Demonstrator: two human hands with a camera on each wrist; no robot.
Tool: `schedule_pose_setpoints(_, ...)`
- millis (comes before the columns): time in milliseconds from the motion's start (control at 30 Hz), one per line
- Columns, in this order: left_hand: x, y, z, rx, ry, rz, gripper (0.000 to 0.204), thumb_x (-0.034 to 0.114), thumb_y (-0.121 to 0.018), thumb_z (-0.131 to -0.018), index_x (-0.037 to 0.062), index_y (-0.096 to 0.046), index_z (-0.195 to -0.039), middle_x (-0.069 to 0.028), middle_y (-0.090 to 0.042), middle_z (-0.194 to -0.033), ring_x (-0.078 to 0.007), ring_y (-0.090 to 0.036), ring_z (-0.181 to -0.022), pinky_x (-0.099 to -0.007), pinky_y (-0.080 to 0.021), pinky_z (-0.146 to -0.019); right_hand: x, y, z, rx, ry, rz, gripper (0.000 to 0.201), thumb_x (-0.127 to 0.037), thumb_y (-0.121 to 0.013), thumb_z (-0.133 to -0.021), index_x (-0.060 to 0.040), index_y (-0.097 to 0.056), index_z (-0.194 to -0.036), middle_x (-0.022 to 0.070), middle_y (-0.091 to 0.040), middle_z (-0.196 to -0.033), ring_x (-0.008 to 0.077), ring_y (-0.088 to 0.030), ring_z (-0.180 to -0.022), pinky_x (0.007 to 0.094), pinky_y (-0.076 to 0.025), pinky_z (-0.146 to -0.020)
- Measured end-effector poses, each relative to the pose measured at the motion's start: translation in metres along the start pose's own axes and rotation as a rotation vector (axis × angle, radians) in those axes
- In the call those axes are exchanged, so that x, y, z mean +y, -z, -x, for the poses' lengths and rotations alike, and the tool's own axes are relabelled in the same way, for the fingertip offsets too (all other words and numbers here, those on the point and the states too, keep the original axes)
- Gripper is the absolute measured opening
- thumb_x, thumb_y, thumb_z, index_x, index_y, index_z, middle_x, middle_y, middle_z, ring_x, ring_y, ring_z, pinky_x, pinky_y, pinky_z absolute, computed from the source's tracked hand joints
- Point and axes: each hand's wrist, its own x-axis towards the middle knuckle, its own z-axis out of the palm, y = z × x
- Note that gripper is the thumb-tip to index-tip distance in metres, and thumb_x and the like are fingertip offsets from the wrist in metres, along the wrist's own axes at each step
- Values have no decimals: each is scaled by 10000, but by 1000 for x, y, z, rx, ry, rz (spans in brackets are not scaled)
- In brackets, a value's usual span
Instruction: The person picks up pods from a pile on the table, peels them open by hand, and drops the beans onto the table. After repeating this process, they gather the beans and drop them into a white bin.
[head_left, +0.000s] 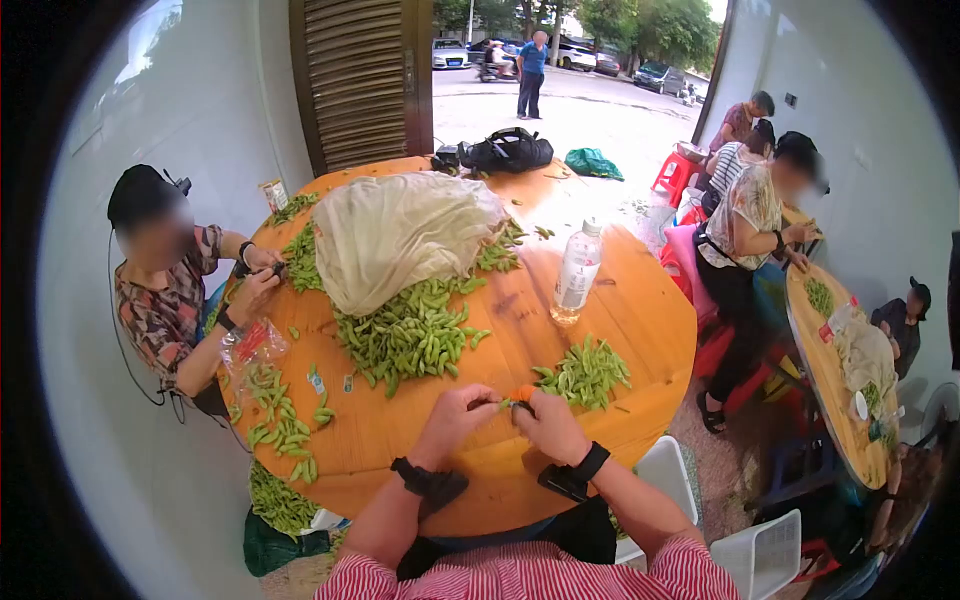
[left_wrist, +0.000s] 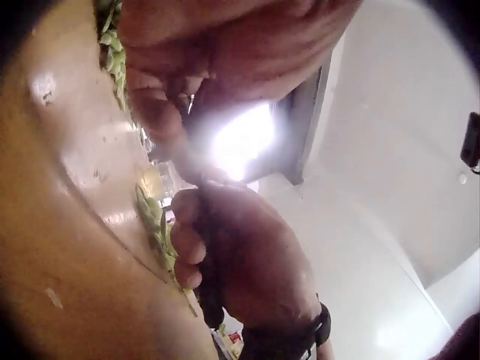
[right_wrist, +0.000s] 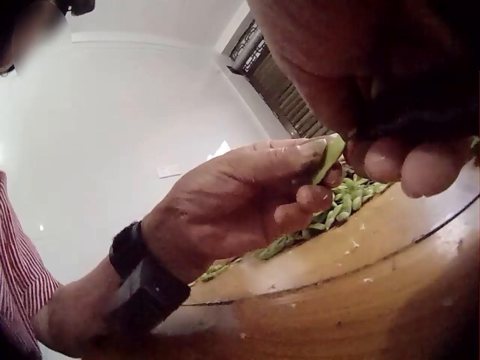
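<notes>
The left hand point(head_left: 458, 422) pinches a soybean pod point(right_wrist: 328, 160) near the table point(head_left: 505, 488) edge. The right hand's point(head_left: 556, 428) grip is unclear.

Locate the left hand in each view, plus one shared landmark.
Head: left hand just below centre.
Left wrist: left hand large across the top.
Right wrist: left hand around the middle, pinching a green pod.
Shared landmark: wooden table.

slim green pod point(right_wrist: 330, 160) (tilted), pinched by left fingers point(right_wrist: 311, 198) above table point(right_wrist: 337, 274); small orange item point(head_left: 524, 393) at right fingers point(right_wrist: 429, 169).
</notes>
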Motion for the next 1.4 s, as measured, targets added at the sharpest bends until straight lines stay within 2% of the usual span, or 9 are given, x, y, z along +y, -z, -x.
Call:
schedule_pose_setpoints(67, 10, 0, 4, 19, -23, -28, 152, 99, -657, -875, -25, -663, -962, 19, -604, -746, -53, -515, -650, -229, -433, -595, -15, 3, 0, 8, 13, 101, 139, -117, -559, -877, -12, -597, -961, 254, -607, -766, 433, -609, -742, 453, -487, -628)
schedule_pose_setpoints(400, 13, 2, 8, 46, -120, -167, 139, 74, -669, -836, -45, -652, -908, -82, -625, -716, -103, -568, -658, -270, -466, -609, -18, -5, -5, -23, 57, 191, 154, -116, -551, -878, 19, -542, -952, 275, -586, -729, 446, -601, -729, 495, -460, -614)
schedule_pose_setpoints(600, 3, 0, 6, -2, 108, 137, 106, 75, -658, -867, -13, -642, -924, -18, -615, -712, -76, -569, -646, -241, -445, -575, 3, -4, -4, -101, 144, 278, 155, -108, -549, -888, 12, -546, -987, 281, -573, -731, 469, -582, -745, 494, -469, -627)
schedule_pose_setpoints(700, 3, 5, 4, -100, 139, 281, 87, 81, -648, -885, 13, -624, -933, 5, -603, -732, -63, -555, -645, -221, -439, -571, 9, -2, -2, -76, 241, 180, 126, -90, -525, -910, -5, -551, -999, 218, -563, -671, 399, -606, -662, 442, -480, -597)
schedule_pose_setpoints(800, 3, 7, 4, -174, 210, 350, 72, 86, -641, -897, 27, -619, -931, -2, -599, -764, -68, -551, -646, -208, -435, -572, 7, 3, 2, -141, 182, 28, 89, -77, -502, -933, -30, -555, -987, 100, -552, -641, 230, -598, -578, 356, -479, -554)
schedule_pose_setpoints(867, -1, 6, 4, -189, 345, 573, 72, 105, -634, -913, 36, -624, -931, -10, -607, -805, -79, -554, -650, -208, -436, -584, -12, 14, 5, -296, -116, -241, 91, -83, -482, -957, -49, -563, -982, -1, -527, -660, 77, -540, -569, 257, -461, -517)
schedule_pose_setpoints(1000, 1, 3, 4, -222, 377, 696, 93, 120, -630, -923, 32, -631, -950, -9, -609, -828, -82, -561, -655, -216, -450, -596, 6, 11, 4, -369, -254, -566, 103, -103, -486, -971, -60, -576, -997, -18, -547, -682, 54, -529, -559, 215, -457, -500)
schedule_pose_setpoints(1167, -1, -3, 1, -40, 103, 104, 185, 147, -682, -880, -16, -658, -965, -2, -632, -844, -91, -575, -696, -241, -465, -633, 4, 10, 3, -221, -233, -425, 127, -132, -494, -979, -47, -583, -1012, -12, -557, -694, 55, -540, -551, 208, -469, -491)
schedule_pose_setpoints(1400, 11, -5, 4, 26, -102, -179, 215, 141, -706, -834, -18, -655, -969, -64, -648, -797, -138, -586, -696, -274, -467, -632, -7, 5, 3, -101, -252, -364, 139, -131, -522, -955, -11, -592, -967, 31, -585, -672, 98, -575, -536, 250, -480, -488)
